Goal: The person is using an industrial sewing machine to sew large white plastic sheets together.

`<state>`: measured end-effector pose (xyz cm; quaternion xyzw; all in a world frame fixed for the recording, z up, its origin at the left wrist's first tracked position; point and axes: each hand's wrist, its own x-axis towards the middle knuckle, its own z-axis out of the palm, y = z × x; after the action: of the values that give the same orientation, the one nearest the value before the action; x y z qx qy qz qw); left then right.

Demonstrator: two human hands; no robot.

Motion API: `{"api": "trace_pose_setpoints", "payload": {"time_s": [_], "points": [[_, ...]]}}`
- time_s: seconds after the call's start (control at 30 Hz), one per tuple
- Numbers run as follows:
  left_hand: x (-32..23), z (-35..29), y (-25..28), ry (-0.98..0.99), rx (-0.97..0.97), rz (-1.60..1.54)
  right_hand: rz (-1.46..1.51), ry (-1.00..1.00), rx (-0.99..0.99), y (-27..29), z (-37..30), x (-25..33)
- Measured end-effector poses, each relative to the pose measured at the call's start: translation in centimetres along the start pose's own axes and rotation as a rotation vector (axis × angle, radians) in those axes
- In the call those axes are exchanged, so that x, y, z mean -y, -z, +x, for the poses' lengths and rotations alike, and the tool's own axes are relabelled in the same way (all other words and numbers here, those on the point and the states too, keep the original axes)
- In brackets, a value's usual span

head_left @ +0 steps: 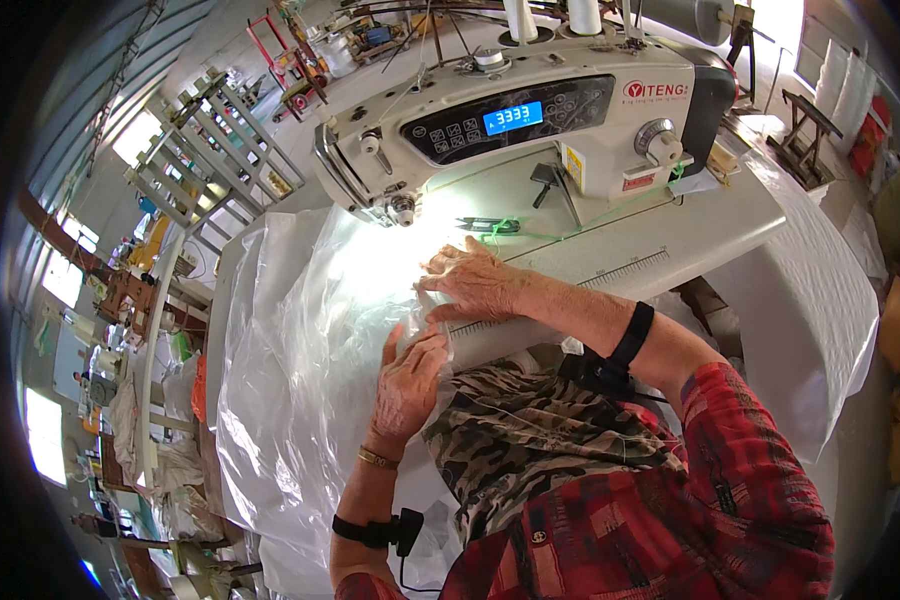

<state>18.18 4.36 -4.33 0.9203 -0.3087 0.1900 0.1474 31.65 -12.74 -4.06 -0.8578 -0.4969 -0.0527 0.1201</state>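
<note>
A large sheet of thin translucent white plastic (300, 340) spreads over the left side of the sewing table and hangs down past its front edge. My left hand (410, 385) is closed on the sheet's right edge, near the table's front. Just above and to the right, my right hand (475, 285) pinches the same edge, its fingers bent over the film. Both hands are below the needle area of a white sewing machine (570, 110), whose bright lamp washes out the film there. Thread snips (487, 225) with a green cord lie on the machine bed beyond my right hand.
A black tool (544, 180) rests on the bed under the machine arm. The bed's front edge carries a ruler scale (625, 268). More white sheeting (800, 320) hangs at the right. Metal racks (210, 150) and cluttered shelves stand to the left.
</note>
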Motion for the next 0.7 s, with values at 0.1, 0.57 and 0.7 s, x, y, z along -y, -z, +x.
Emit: {"api": "trace_pose_setpoints", "payload": {"time_s": [0.1,0.57,0.7], "points": [[0.8,0.1,0.0,0.072,0.002,-0.014,-0.056,-0.018,0.046,0.1,0.2,0.1],[2.4,4.6,-1.4,0.311,-0.074,0.004,0.024,-0.024,-0.137,-1.2,0.8,-0.6],[3.6,5.4,-1.1,0.268,-0.077,0.115,-0.045,0.007,-0.192,-1.6,0.8,-1.0]]}}
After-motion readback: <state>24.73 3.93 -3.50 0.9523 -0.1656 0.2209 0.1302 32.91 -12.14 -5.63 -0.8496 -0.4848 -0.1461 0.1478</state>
